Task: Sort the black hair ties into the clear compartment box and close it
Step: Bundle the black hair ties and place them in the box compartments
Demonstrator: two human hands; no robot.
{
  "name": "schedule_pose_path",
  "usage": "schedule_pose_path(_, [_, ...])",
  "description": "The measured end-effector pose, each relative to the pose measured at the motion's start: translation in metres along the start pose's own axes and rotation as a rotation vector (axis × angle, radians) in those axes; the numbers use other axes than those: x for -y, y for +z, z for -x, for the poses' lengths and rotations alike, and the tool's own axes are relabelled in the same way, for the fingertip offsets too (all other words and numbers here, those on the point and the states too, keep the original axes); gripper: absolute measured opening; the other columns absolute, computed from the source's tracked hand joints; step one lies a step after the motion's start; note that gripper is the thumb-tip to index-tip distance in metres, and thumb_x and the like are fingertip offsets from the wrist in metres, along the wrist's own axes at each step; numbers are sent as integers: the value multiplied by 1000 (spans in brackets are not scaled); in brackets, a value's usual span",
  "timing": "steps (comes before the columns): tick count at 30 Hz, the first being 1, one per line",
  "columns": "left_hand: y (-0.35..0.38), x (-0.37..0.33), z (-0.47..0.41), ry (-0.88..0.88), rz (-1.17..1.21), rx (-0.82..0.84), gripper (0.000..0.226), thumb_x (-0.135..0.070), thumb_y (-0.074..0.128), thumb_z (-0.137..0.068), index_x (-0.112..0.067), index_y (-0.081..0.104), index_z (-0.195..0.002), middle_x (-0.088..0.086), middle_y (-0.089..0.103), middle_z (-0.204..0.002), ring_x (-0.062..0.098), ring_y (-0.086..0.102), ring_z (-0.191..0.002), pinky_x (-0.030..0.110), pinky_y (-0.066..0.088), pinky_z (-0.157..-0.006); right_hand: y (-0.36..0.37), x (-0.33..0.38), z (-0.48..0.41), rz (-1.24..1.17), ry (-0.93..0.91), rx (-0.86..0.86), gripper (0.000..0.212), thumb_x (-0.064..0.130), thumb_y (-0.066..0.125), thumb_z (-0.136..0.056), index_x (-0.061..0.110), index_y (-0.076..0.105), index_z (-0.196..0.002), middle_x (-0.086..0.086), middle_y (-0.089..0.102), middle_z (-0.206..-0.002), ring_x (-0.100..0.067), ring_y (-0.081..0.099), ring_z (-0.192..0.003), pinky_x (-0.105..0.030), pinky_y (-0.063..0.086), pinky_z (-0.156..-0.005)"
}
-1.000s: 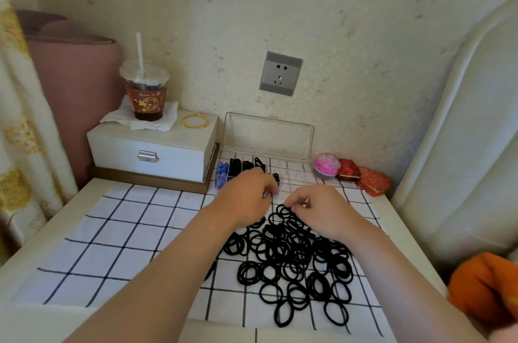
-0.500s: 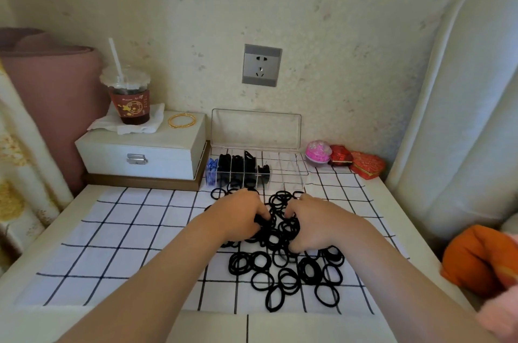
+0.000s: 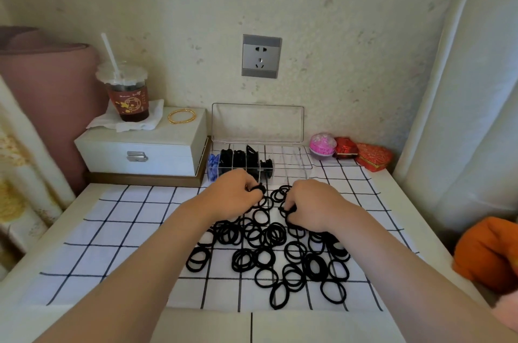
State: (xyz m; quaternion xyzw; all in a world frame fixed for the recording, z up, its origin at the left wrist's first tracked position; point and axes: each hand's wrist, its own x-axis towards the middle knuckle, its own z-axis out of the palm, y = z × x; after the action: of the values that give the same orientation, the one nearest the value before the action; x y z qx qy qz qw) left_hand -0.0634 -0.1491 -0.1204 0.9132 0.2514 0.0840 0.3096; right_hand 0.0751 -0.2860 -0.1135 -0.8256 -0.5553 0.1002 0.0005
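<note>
A heap of several black hair ties (image 3: 269, 253) lies on the white checked cloth (image 3: 126, 230). Behind it stands the clear compartment box (image 3: 291, 159), its lid upright against the wall. Its left compartments hold black ties and a blue thing; the right ones look empty. My left hand (image 3: 232, 195) is curled at the far edge of the heap and grips black ties at its fingertips. My right hand (image 3: 311, 205) is curled beside it and pinches black ties from the heap.
A white jewellery box (image 3: 145, 146) stands at the back left, carrying a cup with a straw (image 3: 126, 96) and a gold bangle (image 3: 182, 116). A pink ball (image 3: 322, 145) and two red boxes (image 3: 370, 157) sit right of the clear box. An orange cushion (image 3: 487, 253) lies at the right edge.
Both hands came back from the clear box to the heap and closed on ties there. The camera tilted down a little.
</note>
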Motion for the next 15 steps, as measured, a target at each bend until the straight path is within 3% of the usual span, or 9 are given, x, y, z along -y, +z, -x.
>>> schedule_pose_path(3, [1, 1, -1, -67, 10, 22, 39, -41, 51, -99, -17, 48, -68, 0, 46, -66, 14, 44, -61, 30, 37, -62, -2, -4, -1, -206, -49, -85, 22, 21, 70, -85, 21, 77, -106, 4, 65, -114, -17, 62, -106, -34, 52, -92])
schedule_pose_path(8, [0, 0, -4, -116, 170, -35, 29, -39, 54, -98, -19, 59, -77, 2, 62, -76, 16, 70, -79, 24, 44, -62, -10, -4, -2, -636, -28, -131, 5, 28, 73, -88, 32, 75, -88, 15, 73, -81, 1, 67, -76, -16, 49, -70])
schedule_pose_path(12, [1, 7, -6, -159, 185, -68, 34, -38, 56, -97, -12, 60, -76, 6, 59, -72, 16, 63, -68, 27, 45, -64, -5, -4, -4, -838, 59, -63, 6, 21, 69, -93, 21, 74, -96, 8, 76, -82, -11, 74, -68, -13, 49, -56])
schedule_pose_path(13, [2, 7, -7, -166, 182, -74, 34, -38, 55, -98, -13, 58, -75, 7, 55, -71, 18, 59, -67, 28, 44, -64, -4, -5, -5, -817, 72, -48, 8, 19, 69, -92, 19, 75, -99, 7, 76, -85, -12, 74, -70, -13, 50, -58])
schedule_pose_path(15, [1, 7, -7, -179, 183, -80, 38, -38, 54, -98, -14, 54, -69, 5, 50, -67, 16, 51, -63, 27, 41, -61, 1, -8, -8, -672, 74, -21, 19, 20, 72, -88, 22, 77, -106, 9, 76, -98, -10, 73, -84, -19, 55, -77])
